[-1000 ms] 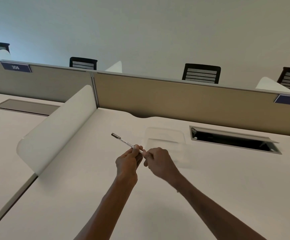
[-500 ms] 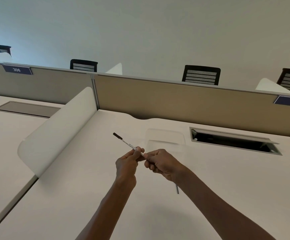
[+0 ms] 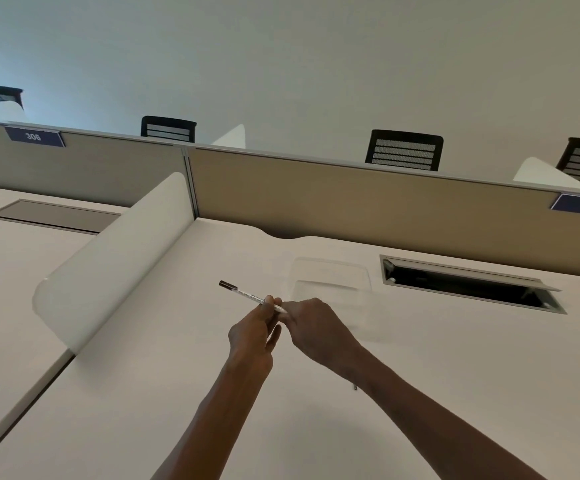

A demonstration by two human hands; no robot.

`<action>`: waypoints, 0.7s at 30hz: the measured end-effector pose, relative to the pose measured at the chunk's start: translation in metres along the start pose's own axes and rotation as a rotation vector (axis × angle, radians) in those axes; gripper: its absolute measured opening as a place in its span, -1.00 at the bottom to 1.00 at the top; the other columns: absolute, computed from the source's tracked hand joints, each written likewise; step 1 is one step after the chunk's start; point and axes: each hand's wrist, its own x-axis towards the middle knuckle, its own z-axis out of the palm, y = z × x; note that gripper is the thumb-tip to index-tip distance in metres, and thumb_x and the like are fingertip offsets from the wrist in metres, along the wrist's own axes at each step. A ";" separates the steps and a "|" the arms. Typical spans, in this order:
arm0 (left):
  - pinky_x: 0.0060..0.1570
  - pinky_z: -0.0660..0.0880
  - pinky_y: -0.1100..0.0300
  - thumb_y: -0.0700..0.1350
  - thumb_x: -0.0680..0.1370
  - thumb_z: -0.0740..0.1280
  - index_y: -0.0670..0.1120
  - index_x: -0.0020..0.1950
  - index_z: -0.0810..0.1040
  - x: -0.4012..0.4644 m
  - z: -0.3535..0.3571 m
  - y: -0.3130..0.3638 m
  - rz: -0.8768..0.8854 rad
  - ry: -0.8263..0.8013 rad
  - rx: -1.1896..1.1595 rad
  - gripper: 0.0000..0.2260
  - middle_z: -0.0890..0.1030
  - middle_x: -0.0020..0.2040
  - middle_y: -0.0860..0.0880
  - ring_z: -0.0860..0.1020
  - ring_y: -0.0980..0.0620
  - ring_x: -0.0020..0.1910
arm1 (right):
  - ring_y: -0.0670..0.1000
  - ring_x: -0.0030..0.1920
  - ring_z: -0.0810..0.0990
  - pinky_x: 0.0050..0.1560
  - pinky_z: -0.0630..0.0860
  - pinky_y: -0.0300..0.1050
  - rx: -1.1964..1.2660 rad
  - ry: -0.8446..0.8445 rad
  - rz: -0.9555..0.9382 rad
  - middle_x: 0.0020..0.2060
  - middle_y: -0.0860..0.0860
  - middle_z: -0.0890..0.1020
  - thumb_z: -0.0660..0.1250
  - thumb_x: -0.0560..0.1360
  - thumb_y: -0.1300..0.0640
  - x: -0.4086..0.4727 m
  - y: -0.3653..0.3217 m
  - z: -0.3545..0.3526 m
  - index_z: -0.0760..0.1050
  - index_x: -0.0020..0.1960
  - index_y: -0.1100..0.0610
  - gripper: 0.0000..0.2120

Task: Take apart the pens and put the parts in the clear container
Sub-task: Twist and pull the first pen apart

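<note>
A thin white pen [image 3: 247, 295] with a dark end cap points up and to the left above the white desk. My left hand [image 3: 252, 336] pinches its barrel near the middle. My right hand [image 3: 314, 329] closes on the pen's near end, fingertips touching those of the left hand. The clear container [image 3: 330, 277] stands on the desk just beyond my right hand, hard to see against the surface. A small dark tip of another pen part [image 3: 354, 387] peeks out on the desk under my right forearm.
A white curved divider [image 3: 115, 265] rises at the left of the desk. An open cable tray [image 3: 468, 285] is set into the desk at the right. A beige partition [image 3: 368, 206] closes off the back, with black chairs behind it.
Both hands stay joined on the pen and have shifted slightly. The view dropped a little, and my right forearm now hides most of the part lying on the desk.
</note>
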 end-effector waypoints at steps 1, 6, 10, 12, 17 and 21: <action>0.08 0.53 0.12 -0.16 0.51 0.46 -0.12 -0.15 0.71 0.001 -0.001 0.000 0.006 -0.007 0.007 -0.93 0.75 -0.09 -0.03 0.69 0.07 -0.04 | 0.00 -0.40 0.54 -0.37 0.40 -0.15 0.186 -0.031 0.089 -0.35 0.09 0.64 0.15 0.63 0.04 0.002 -0.002 -0.003 0.53 -0.14 0.17 -0.70; 0.03 0.47 0.16 -0.12 0.54 0.44 -0.08 -0.15 0.71 0.002 -0.007 0.000 0.015 -0.018 0.021 -0.90 0.75 -0.05 -0.01 0.68 0.11 0.01 | -0.03 -0.36 0.62 -0.37 0.48 -0.24 0.950 -0.126 0.451 -0.26 0.14 0.72 0.25 0.61 0.10 0.003 -0.003 -0.013 0.62 -0.06 0.26 -0.74; -0.01 0.52 0.13 -0.11 0.52 0.46 -0.17 -0.04 0.70 -0.002 -0.012 -0.002 0.032 -0.056 0.089 -0.86 0.75 -0.06 -0.06 0.69 0.04 0.03 | -0.02 -0.37 0.63 -0.37 0.49 -0.22 0.924 -0.035 0.492 -0.27 0.17 0.71 0.29 0.56 0.25 0.000 -0.001 -0.011 0.64 -0.10 0.30 -0.81; -0.04 0.58 0.11 -0.05 0.49 0.49 -0.19 -0.01 0.69 -0.004 -0.018 0.001 0.046 -0.073 0.239 -0.79 0.75 -0.09 -0.08 0.71 0.01 -0.03 | -0.03 -0.38 0.63 -0.37 0.50 -0.22 0.853 -0.020 0.503 -0.29 0.15 0.71 0.30 0.55 0.27 0.000 0.001 -0.012 0.65 -0.12 0.29 -0.83; -0.20 0.55 0.34 -0.12 0.46 0.52 -0.03 -0.17 0.73 -0.011 -0.026 0.009 0.802 0.024 0.898 -0.98 0.70 -0.34 0.16 0.65 0.24 -0.31 | -0.04 -0.40 0.64 -0.36 0.50 -0.21 0.789 -0.054 0.498 -0.32 0.12 0.72 0.28 0.53 0.29 -0.003 0.010 -0.017 0.64 -0.11 0.25 -0.84; 0.06 0.55 0.27 -0.27 0.51 0.46 -0.12 0.17 0.66 -0.007 -0.026 0.016 1.250 -0.275 1.180 -0.75 0.72 0.05 0.01 0.67 0.11 0.01 | -0.06 -0.39 0.64 -0.38 0.49 -0.24 0.762 -0.089 0.440 -0.32 0.08 0.72 0.29 0.55 0.25 -0.003 0.012 -0.021 0.65 -0.09 0.24 -0.84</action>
